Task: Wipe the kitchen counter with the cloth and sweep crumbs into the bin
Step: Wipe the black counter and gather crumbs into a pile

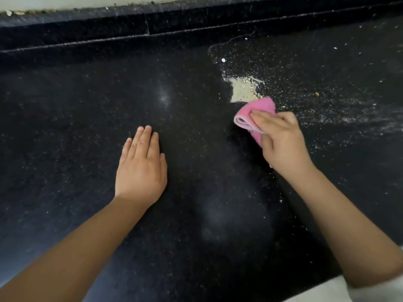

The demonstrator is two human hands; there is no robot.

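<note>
Your right hand (pixel 281 140) grips the folded pink cloth (pixel 255 115) on the black counter (pixel 65 105), its far edge touching a pale heap of crumbs (pixel 243 90). Your left hand (pixel 140 168) lies flat, fingers straight, on the counter.

Along the far edge of what I see runs a strip of pale wall (pixel 65 2), cream coloured and plain. Just below it, touching it, a low black stone ledge (pixel 87 29) stretches from the far left to the far right, tilted slightly upward toward the right in my view. Where wall and ledge meet, a ragged line of pale grit and chips (pixel 19 12) sits in the joint, thickest at the far left. A thin vertical seam (pixel 147 27) cuts the ledge a little left of centre. A pale patch (pixel 327 293) fills the near right corner; I cannot tell what it is.
</note>
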